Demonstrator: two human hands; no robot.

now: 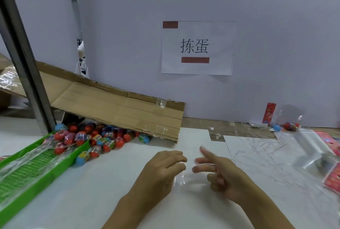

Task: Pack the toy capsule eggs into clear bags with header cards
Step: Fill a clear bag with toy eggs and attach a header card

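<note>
Clear bag (181, 179) lies between left hand (161, 170) and right hand (220, 175).

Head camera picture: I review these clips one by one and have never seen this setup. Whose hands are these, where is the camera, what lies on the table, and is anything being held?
No machine here: a person works bare-handed, and the single wide-angle camera sits on their head, looking forward and down. The left hand and right hand meet over the white table, seemingly handling a thin clear plastic bag; blur hides the exact grip. To the left, a pile of colourful plastic toy capsule eggs spills from under a brown cardboard sheet, beside a green plastic basket tray. At the far right lie a stack of clear bags and red printed header cards. A white paper sign hangs on the wall.
</note>
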